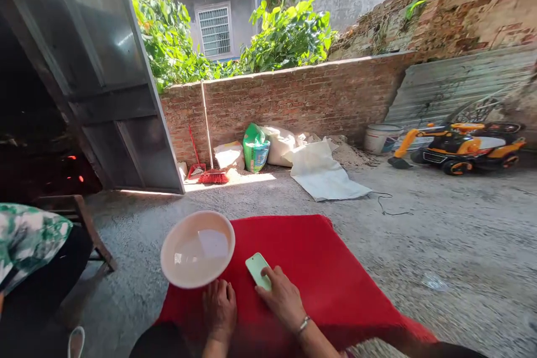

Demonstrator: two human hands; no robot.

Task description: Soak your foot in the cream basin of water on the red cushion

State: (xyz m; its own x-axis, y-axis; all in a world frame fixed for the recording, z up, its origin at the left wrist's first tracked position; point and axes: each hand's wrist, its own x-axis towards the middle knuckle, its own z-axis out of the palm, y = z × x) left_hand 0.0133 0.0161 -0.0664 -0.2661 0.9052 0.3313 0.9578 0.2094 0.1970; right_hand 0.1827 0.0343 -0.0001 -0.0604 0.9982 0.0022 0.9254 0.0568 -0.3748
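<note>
A pale green smartphone [257, 266] lies at a slant on the red cloth [293, 240]. My right hand [282, 295], with a bracelet at its wrist, grips the phone's lower right part between thumb and bent fingers. To the left stands a pale pink basin [171, 257] with clear water in it. Just below the basin's near rim, my left hand [220, 305] rests palm down on the cloth. Its fingers lie close together and slightly bent, with nothing seen in them.
A seated person's patterned sleeve [37, 235] shows at the left, beside a wooden chair [98, 240]. Beyond the table are a red broom [213, 177], a green sack [255, 151], a white sheet [325, 173], a bucket [380, 140] and a toy excavator [465, 148].
</note>
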